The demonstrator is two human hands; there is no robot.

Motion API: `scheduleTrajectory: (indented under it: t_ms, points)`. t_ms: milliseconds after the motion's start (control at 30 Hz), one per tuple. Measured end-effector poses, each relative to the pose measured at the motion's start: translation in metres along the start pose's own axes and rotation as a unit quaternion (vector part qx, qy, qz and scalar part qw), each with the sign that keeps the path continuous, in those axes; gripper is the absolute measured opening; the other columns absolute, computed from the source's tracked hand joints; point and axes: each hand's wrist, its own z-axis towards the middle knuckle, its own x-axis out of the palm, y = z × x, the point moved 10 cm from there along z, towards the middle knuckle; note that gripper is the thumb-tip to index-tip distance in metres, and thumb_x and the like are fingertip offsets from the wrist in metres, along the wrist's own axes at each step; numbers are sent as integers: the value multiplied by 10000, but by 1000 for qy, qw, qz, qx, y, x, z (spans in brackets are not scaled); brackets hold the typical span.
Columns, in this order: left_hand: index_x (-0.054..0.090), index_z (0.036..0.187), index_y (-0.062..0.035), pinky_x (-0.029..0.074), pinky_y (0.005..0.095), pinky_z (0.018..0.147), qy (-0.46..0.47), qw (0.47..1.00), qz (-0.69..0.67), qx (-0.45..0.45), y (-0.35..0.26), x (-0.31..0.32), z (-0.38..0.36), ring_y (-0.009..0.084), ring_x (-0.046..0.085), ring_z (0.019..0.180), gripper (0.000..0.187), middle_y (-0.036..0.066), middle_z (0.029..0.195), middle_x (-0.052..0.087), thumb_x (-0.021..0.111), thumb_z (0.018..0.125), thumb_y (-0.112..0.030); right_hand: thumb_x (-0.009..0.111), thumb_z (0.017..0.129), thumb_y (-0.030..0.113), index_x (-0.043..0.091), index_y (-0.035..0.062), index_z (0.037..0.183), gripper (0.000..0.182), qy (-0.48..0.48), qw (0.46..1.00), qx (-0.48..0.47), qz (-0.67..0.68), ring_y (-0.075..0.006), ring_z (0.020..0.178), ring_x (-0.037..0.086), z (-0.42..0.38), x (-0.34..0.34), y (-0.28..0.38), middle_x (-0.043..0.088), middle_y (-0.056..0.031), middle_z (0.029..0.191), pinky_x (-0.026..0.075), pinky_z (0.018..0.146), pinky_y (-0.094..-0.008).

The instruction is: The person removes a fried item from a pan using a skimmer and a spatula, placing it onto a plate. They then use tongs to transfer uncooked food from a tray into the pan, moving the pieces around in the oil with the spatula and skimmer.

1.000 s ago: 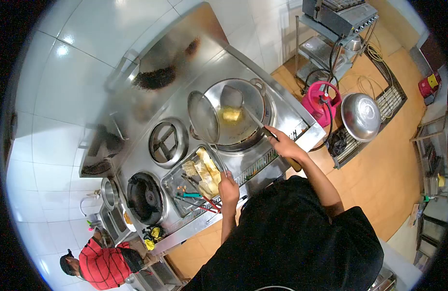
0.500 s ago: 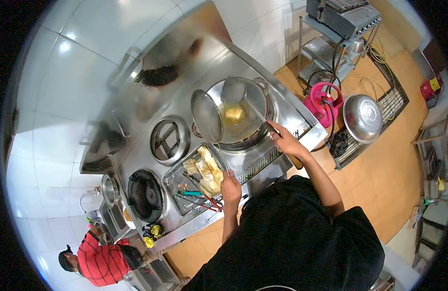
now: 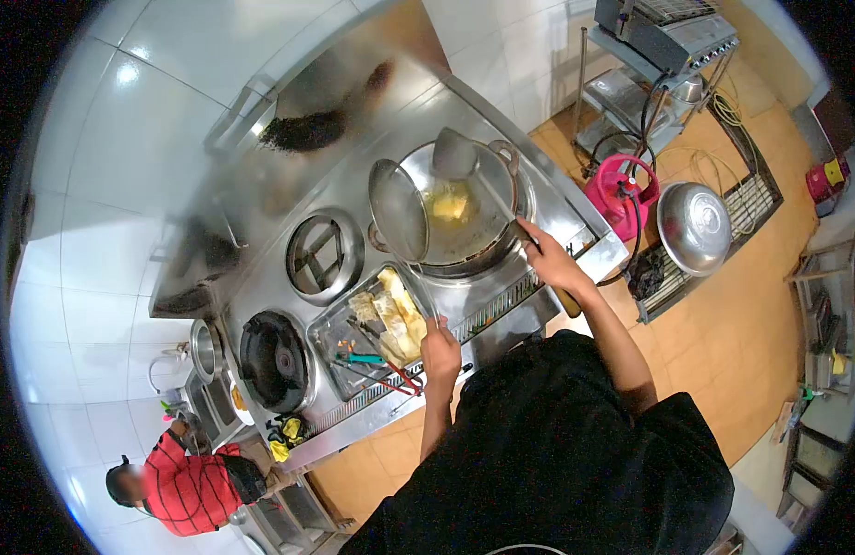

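My left hand (image 3: 440,351) is wrapped round the long thin handle of a round skimmer (image 3: 398,213), which is held tilted over the left rim of a wok (image 3: 488,217). In my right hand (image 3: 552,263) is the dark-ended handle of a wok spatula (image 3: 455,154). Its broad blade is over the far side of the wok. A yellow piece of food (image 3: 449,205) lies in oil at the bottom of the wok. Just beyond my left hand, a metal tray (image 3: 324,340) holds several pale yellow pieces (image 3: 402,319), teal-handled tongs (image 3: 365,359) and a red-handled tool (image 3: 409,380).
An unused burner ring (image 3: 324,256) and a blackened wok (image 3: 275,361) stand left along the steel stove. A pink gas cylinder (image 3: 601,199) and an upturned metal basin (image 3: 694,228) are on the floor at right. A person in red (image 3: 198,488) is at the lower left.
The camera view has shifted slightly. Both hands keep their grips, and the spatula blade has moved slightly up and right. The person in red has turned their head and shifted a little.
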Motion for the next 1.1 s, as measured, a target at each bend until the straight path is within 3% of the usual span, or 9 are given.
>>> scheduleTrajectory:
  t_ms: [100, 367, 567, 600, 767, 833, 867, 1033, 1100]
  points:
    - [547, 1046, 21, 459, 495, 643, -3, 1000, 2, -9, -7, -4, -2, 445, 630, 710, 178, 259, 789, 636, 429, 997, -102, 475, 940, 142, 400, 53, 1473, 546, 0, 996, 66, -67, -426, 1262, 517, -2, -6, 2, 536, -301, 1347, 403, 1074, -406]
    - [562, 1071, 10, 483, 514, 680, 21, 999, 27, -35, -2, 1, 3, 452, 654, 757, 211, 274, 773, 651, 427, 997, -134, 449, 927, 107, 405, 27, 1464, 545, -21, 995, -83, -46, -428, 1238, 539, 3, 6, -1, 542, -315, 1326, 400, 1079, -427]
    - [549, 1061, 30, 429, 534, 610, -19, 1000, 0, 6, -1, 1, 2, 472, 616, 672, 184, 299, 687, 604, 424, 988, -83, 456, 927, 99, 390, 31, 1475, 556, -15, 995, 21, -96, -425, 1224, 551, 2, -6, -3, 548, -318, 1317, 399, 1082, -411]
    - [549, 1061, 30, 429, 534, 610, -19, 1000, 0, 9, -5, 0, 2, 472, 616, 672, 184, 299, 687, 604, 424, 988, -83, 454, 925, 98, 393, 39, 1477, 558, -25, 996, -32, -84, -420, 1242, 540, 2, -1, -3, 544, -312, 1328, 395, 1086, -399]
    - [548, 1083, 21, 425, 537, 626, 5, 1000, -10, -29, -2, 1, 3, 464, 608, 668, 181, 291, 695, 597, 427, 982, -68, 467, 964, 110, 384, 16, 1482, 533, 63, 997, 0, -40, -345, 1347, 467, -5, 13, 1, 498, -245, 1435, 324, 1126, -347]
    - [554, 1072, 22, 448, 529, 657, 7, 999, 0, -31, -2, 1, 1, 461, 627, 719, 195, 284, 735, 622, 432, 992, -107, 462, 971, 113, 374, 28, 1491, 534, 2, 999, -33, -33, -341, 1334, 483, 2, 2, -2, 504, -250, 1427, 337, 1117, -348]
    - [560, 1061, 23, 471, 520, 687, 9, 999, 11, -30, -2, 0, 0, 459, 646, 769, 217, 278, 775, 647, 436, 1002, -145, 466, 961, 121, 390, 40, 1480, 531, -30, 997, -53, -56, -388, 1276, 528, 4, -4, 4, 539, -281, 1361, 386, 1090, -379]
    - [556, 1078, 18, 454, 524, 667, -8, 1000, 9, -22, -4, 0, 1, 458, 631, 731, 190, 280, 760, 629, 436, 981, -94, 469, 956, 127, 386, 24, 1476, 536, -13, 996, 35, -81, -394, 1282, 520, 0, -4, -7, 533, -283, 1366, 380, 1098, -386]
    - [564, 1066, 15, 477, 517, 690, -6, 1000, 17, -22, -1, 2, 5, 453, 651, 778, 201, 269, 815, 658, 439, 996, -126, 467, 966, 101, 389, 43, 1489, 532, 39, 997, 11, -66, -329, 1327, 493, 3, 12, -20, 520, -241, 1413, 346, 1114, -351]
